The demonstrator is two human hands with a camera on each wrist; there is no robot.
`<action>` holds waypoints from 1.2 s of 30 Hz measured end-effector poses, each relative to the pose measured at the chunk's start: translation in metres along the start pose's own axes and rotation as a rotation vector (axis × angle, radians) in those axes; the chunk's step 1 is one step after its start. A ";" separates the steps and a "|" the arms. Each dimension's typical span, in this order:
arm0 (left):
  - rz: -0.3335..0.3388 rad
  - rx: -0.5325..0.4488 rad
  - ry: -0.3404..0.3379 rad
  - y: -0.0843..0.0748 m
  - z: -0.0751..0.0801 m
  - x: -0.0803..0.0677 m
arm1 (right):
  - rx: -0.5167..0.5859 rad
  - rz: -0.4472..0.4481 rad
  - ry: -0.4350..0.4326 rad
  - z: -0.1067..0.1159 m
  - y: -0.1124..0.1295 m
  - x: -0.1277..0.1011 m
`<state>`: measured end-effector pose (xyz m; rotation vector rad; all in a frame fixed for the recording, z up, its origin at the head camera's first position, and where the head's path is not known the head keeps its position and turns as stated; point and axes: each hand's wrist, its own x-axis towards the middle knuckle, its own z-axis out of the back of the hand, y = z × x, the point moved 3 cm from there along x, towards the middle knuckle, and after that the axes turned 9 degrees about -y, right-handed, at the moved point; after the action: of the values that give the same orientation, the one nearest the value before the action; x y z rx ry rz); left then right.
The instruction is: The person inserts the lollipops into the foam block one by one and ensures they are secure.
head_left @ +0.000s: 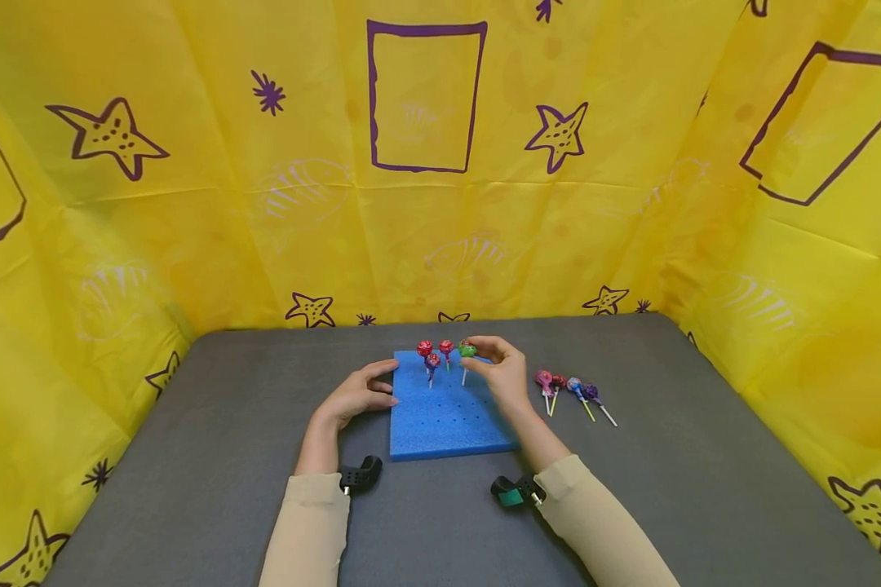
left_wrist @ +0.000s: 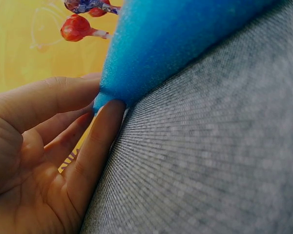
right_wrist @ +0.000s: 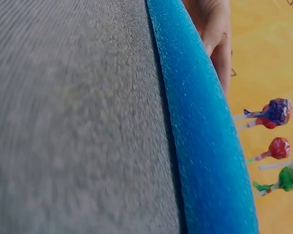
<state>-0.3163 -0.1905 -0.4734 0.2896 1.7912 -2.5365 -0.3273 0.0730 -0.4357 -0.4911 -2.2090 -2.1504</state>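
Head view: our left hand (head_left: 357, 395) braced the foam (head_left: 448, 416) at nine o'clock, fingers flat, steadying it while our right hand (head_left: 501, 373) pinched a green lollipop (head_left: 467, 351) upright over it.

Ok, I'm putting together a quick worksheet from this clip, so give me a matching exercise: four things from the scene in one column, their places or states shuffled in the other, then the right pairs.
Things:
1. green lollipop
2. left hand
3. blue foam block
4. loose lollipops

Places or states:
A. lying on the grey table, right of the block
B. pinched by the right hand over the block
C. fingers against the block's left edge
D. flat on the table, three lollipops standing in it

Pairs: 1-B, 2-C, 3-D, 4-A
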 end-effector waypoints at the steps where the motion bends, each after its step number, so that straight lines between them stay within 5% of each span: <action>1: 0.000 -0.001 0.000 0.000 0.000 0.000 | 0.007 -0.003 0.005 -0.001 -0.001 0.000; 20: 0.007 0.007 0.005 -0.002 0.000 0.000 | -0.012 0.008 0.002 -0.018 -0.015 -0.001; 36: 0.012 0.017 -0.007 -0.002 0.000 0.000 | -0.060 -0.002 0.089 -0.019 0.010 -0.015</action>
<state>-0.3162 -0.1900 -0.4718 0.2906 1.7606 -2.5426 -0.3141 0.0515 -0.4287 -0.3867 -2.1062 -2.1994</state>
